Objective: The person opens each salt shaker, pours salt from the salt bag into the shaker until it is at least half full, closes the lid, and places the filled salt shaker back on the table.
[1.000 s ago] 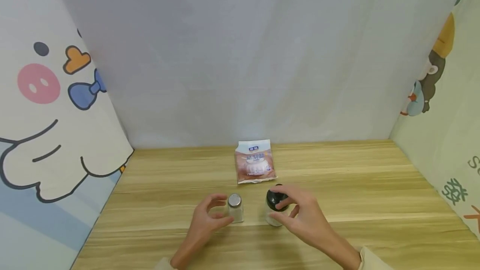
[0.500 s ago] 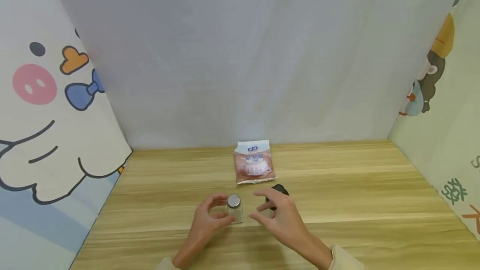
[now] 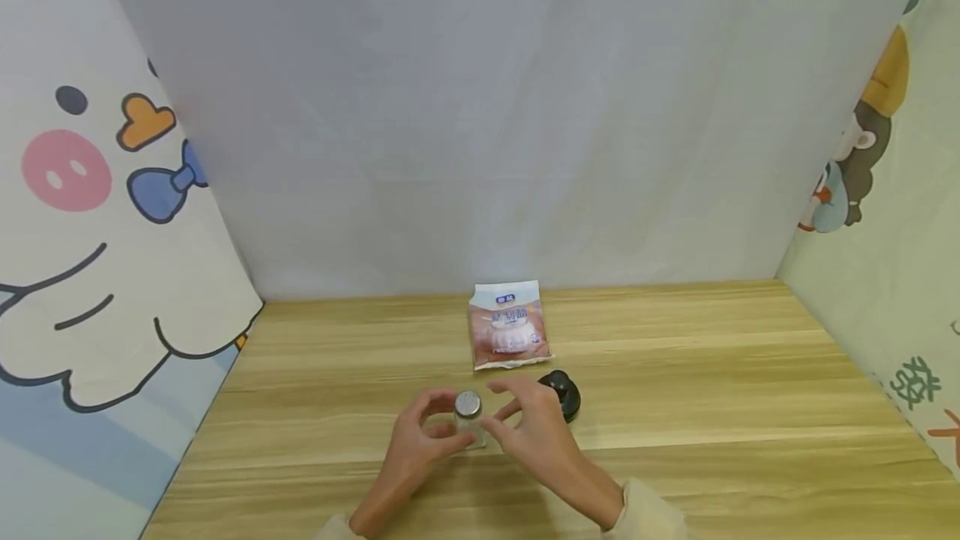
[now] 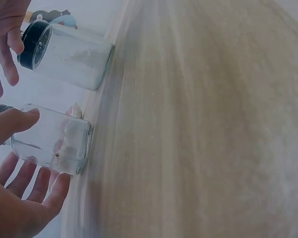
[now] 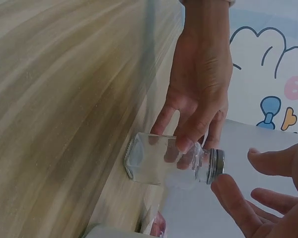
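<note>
My left hand (image 3: 411,442) curls round a small square glass shaker (image 3: 468,407) with a perforated metal cap, which stands upright on the table. In the right wrist view, the left thumb lies on the near side of the clear glass (image 5: 159,158) and fingers show behind it. My right hand (image 3: 542,430) hovers at the shaker's right, thumb and fingers parted around the level of its cap (image 5: 216,166), holding nothing. Behind the right hand stands a glass jar with a black lid (image 3: 568,397). White contents show in this jar (image 4: 72,57) in the left wrist view.
A brown and white packet (image 3: 510,330) lies flat on the wood-grain table (image 3: 337,357) behind the shaker. A grey cloth (image 3: 480,123) hangs along the back edge. Printed cartoon panels (image 3: 67,265) stand at both sides.
My right hand has moved left, from around the black-lidded jar to beside the shaker. The jar stays standing where it was. My left hand stays at the shaker.
</note>
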Available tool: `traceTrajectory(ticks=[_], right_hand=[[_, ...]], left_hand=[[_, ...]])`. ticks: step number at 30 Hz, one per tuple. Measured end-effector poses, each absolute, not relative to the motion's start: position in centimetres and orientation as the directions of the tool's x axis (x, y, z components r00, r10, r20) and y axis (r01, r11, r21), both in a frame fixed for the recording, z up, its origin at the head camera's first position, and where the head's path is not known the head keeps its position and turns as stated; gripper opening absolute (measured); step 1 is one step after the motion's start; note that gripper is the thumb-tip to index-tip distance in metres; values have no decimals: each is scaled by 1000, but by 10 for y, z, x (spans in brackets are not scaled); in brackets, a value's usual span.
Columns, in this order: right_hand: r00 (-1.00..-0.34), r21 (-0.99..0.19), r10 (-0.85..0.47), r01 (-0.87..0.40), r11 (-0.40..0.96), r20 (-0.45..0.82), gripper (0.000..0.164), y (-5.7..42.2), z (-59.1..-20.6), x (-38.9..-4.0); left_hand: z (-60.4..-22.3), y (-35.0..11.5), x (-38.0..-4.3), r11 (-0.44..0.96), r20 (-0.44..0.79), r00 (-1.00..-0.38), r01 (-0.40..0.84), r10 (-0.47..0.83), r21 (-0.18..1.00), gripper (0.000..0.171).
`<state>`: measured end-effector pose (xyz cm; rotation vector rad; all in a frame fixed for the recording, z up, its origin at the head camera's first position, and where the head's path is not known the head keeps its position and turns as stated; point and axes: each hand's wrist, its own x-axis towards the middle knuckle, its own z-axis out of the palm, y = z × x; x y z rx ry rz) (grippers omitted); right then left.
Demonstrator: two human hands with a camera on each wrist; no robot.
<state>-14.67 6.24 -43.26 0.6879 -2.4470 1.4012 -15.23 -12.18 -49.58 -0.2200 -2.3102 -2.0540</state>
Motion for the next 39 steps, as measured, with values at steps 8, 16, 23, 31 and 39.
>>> traceTrajectory(ticks=[8,16,23,31,39], right_hand=[[-848,-730,-279,-530,432,451,35,46,-442,-148],[-861,-723,-236,-506,469,450,30,37,-451,-154],[-869,-731,-185,-488,477,459,31,32,-453,-160],[-834,-684,-162,-530,502,528,31,30,-456,-164],[-837,-706,-221,-542,455,500,32,32,-454,-163]], left_hand=[[-496,-124,-153,95,138,-985,148,101,984,47],[-497,-127,-156,59,121,-986,128,114,990,44],[-497,-128,-158,40,121,-985,127,125,991,44],[-499,-128,-160,44,108,-984,115,145,992,44],[-500,-130,-161,36,112,-984,118,141,992,44]])
